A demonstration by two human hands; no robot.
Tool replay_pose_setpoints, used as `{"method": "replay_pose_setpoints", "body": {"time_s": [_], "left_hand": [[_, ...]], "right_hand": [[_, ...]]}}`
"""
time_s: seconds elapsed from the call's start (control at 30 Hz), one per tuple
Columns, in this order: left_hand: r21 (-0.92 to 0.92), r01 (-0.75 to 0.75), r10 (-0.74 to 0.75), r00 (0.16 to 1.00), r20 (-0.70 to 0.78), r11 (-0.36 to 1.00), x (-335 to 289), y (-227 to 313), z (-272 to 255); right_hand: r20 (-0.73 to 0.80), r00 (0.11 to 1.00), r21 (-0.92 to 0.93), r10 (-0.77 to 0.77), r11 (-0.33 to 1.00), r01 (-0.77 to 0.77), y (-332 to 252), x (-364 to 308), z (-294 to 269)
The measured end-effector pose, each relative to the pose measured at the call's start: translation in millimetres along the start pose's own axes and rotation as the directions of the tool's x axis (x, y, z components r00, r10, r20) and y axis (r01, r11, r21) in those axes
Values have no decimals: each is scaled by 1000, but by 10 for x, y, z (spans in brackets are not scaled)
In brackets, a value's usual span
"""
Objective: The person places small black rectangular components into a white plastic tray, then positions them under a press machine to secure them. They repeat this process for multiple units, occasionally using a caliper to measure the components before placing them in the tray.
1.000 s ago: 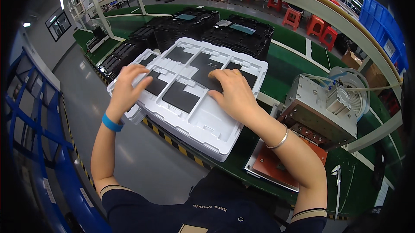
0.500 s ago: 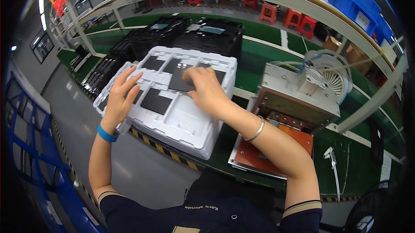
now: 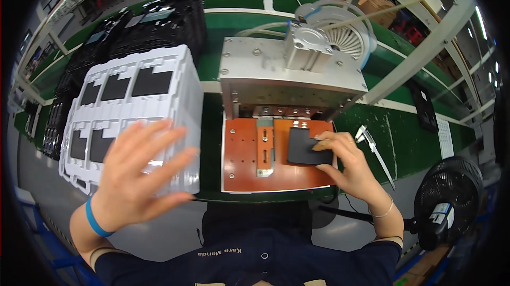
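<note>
My right hand pinches the right edge of a flat black battery cell with two shiny tabs at its far edge. The cell is over the orange base plate of a metal press, right of a slotted orange block. Whether it touches the plate, I cannot tell. My left hand, fingers spread and holding nothing, is in front of the white plastic trays. It hides part of the top tray, where several similar black cells lie in the pockets.
Stacked black trays stand behind the white ones. A caliper lies on the green bench right of the press. A black fan is at the near right. A slanted metal post rises beyond the press, with a hose above it.
My right hand has carried a black cell from the white tray to the press plate on the right. My left hand has moved nearer. The view has swung right.
</note>
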State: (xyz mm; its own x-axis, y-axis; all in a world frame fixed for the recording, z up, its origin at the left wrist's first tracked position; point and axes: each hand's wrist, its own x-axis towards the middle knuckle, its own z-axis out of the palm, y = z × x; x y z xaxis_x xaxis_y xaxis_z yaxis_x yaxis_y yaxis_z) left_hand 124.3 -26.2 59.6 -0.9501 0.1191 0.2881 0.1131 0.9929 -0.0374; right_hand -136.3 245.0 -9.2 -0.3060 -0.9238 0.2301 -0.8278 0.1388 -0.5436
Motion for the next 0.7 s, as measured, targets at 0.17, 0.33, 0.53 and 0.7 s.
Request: {"method": "replay_pose_setpoints", "body": {"time_s": [0.17, 0.33, 0.53, 0.7], "left_hand": [[-309, -183, 246, 952, 180, 933, 610, 300, 395], [-211, -236, 299, 888, 348, 948, 724, 473, 863], [-135, -279, 310, 847, 431, 951, 769, 458, 937], [-107, -291, 305, 811, 500, 951, 811, 490, 877]], "right_hand": [[143, 986, 176, -86, 983, 61, 118, 230, 253], [-54, 994, 93, -100, 990, 104, 185, 374, 442], [-87, 973, -180, -215, 964, 197, 199, 454, 672], [-93, 966, -289, -243, 935, 207, 157, 490, 711]]}}
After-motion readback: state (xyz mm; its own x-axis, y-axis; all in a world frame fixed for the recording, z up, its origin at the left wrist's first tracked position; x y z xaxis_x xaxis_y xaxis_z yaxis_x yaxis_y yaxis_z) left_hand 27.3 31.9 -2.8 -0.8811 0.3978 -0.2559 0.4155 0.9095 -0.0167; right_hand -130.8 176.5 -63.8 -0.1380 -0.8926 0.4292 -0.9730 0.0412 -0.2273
